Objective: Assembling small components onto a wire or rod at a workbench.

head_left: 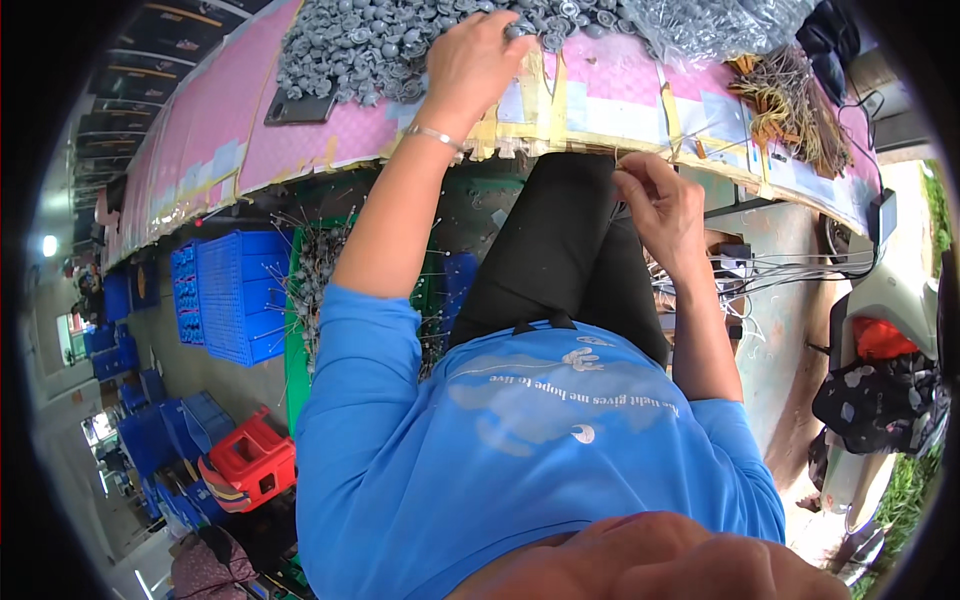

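Observation:
A large heap of small round grey plastic parts [345,45] lies on the pink-covered table. My left hand [475,65] reaches to the front of this heap, its fingers bent and closed around one grey plastic part [519,28] at the fingertips. Below the table's front edge, above my right thigh, my right hand [660,210] is closed in a pinch. Something thin seems to stick up from its fingertips, too fine to name.
A dark phone [300,108] lies left of the heap. Clear plastic bags [710,30] and a bundle of yellow-tipped wires [790,110] lie to the right. Below left stand blue crates [240,295] and a green crate [297,370] of wired grey pieces. Cables [790,270] hang at the right.

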### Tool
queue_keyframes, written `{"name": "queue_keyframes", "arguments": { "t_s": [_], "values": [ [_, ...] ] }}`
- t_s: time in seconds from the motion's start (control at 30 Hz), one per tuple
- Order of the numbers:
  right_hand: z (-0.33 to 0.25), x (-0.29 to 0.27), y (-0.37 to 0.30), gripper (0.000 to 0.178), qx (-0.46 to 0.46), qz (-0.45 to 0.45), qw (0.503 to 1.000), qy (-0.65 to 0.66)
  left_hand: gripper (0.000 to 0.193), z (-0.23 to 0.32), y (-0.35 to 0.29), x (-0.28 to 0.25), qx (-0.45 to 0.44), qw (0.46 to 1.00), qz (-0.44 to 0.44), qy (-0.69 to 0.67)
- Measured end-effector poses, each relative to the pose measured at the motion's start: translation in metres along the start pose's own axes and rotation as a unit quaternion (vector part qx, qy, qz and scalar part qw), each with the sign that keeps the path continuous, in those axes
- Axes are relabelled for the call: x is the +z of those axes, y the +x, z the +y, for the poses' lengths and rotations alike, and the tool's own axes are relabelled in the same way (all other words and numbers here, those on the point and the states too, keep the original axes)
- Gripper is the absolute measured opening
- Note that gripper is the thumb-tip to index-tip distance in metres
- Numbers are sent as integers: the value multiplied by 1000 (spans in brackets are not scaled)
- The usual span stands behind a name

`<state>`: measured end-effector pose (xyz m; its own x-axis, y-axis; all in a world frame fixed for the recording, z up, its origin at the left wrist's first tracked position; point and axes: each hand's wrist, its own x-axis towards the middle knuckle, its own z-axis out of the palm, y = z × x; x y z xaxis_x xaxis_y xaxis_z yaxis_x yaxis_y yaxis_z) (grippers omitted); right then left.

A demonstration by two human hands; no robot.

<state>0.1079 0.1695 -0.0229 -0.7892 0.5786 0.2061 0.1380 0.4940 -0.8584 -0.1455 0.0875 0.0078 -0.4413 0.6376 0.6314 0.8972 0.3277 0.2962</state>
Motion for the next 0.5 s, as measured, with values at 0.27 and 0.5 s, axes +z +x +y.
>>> {"name": "queue_keyframes", "arguments": {
  "t_s": [0.27, 0.5],
  "values": [
    [41, -22, -12, 12, 77, 90, 969, 216, 21, -8, -2, 9, 11, 998, -49, 43],
    [24, -12, -13, 26, 72, 177, 928, 319, 17, 23, -67, -22, -338, 733, -8, -591]
  ]
}}
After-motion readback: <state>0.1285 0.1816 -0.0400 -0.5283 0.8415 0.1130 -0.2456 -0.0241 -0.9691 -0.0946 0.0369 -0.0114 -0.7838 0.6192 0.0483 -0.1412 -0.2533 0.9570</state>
